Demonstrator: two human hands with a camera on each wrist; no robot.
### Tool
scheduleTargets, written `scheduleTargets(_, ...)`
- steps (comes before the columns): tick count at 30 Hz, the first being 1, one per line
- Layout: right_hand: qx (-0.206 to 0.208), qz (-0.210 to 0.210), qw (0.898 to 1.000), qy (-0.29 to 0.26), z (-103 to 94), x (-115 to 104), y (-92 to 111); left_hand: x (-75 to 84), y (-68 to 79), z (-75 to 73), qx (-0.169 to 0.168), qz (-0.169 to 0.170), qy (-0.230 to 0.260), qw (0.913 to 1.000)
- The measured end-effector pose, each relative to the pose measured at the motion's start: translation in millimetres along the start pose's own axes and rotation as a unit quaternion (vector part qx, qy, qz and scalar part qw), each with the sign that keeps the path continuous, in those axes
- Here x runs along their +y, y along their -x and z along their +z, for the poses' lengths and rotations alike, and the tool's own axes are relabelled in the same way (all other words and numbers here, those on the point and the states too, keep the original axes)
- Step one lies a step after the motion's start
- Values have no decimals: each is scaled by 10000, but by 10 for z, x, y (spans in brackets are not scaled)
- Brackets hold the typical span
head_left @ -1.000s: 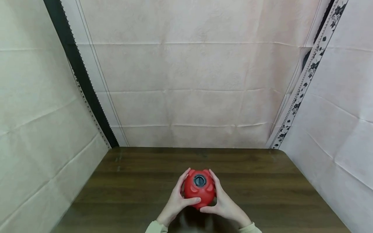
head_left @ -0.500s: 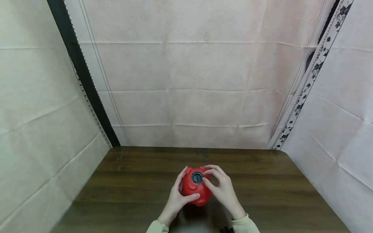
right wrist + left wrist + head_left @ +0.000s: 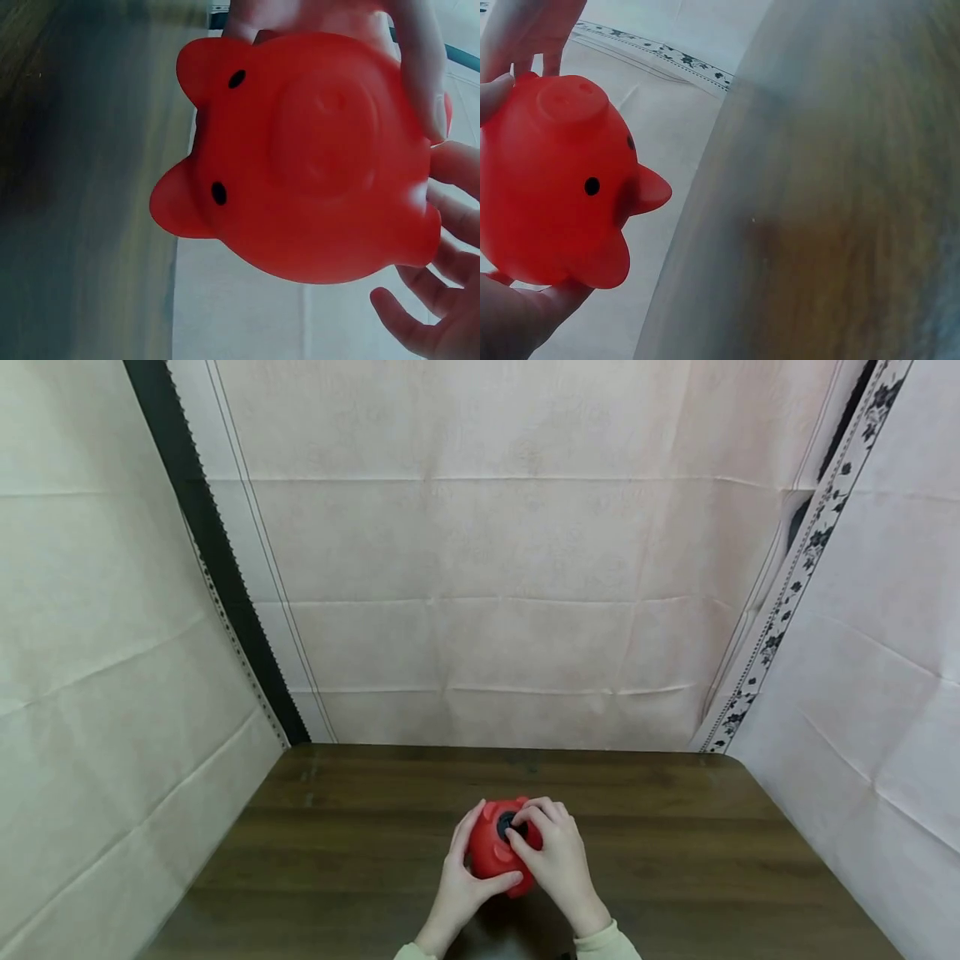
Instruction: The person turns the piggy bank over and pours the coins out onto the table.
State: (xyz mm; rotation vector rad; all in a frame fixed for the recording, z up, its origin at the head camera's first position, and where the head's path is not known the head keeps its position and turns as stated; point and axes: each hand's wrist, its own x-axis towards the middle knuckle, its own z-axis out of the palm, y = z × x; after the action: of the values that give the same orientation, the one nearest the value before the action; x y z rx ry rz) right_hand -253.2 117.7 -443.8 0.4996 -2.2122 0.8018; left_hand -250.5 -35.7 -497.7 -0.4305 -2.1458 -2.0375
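Note:
A red piggy bank (image 3: 491, 858) is held belly up above the wooden table, with a round black plug (image 3: 505, 824) facing upward. My left hand (image 3: 467, 887) grips its left side, fingers along the far edge and thumb across the near side. With thumb and forefinger my right hand (image 3: 561, 858) pinches at the plug, partly covering it. In the left wrist view the piggy bank (image 3: 547, 180) shows its snout, eyes and two pointed ears; the ears point toward the table. The right wrist view has its snout (image 3: 326, 142) facing the camera, with my right fingers beside the feet.
The brown wooden table (image 3: 360, 827) lies under both hands. Pale creased cloth hangs behind the table (image 3: 480, 643) and on both sides, with a dark strip (image 3: 217, 552) at left and a floral border (image 3: 787, 585) at right.
My right hand has left the piggy bank's right side and come over its belly to the plug. My left hand keeps its grip. The piggy bank has shifted slightly left and turned a little.

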Motion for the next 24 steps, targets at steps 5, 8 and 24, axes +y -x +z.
scheduleTargets(5, -152, 374, 9991, -146, 1, -8, 9, -9, -1, -4, -80, -98, -11, 9999)
scheduleTargets(8, -239, 561, 9975, -371, -4, 5, 15, -12, -7, -3, -109, -164, -13, 9998)
scheduleTargets(24, -382, 240, 9984, -349, -6, 75, 27, -34, -11, -26, -423, -494, 95, 9978)
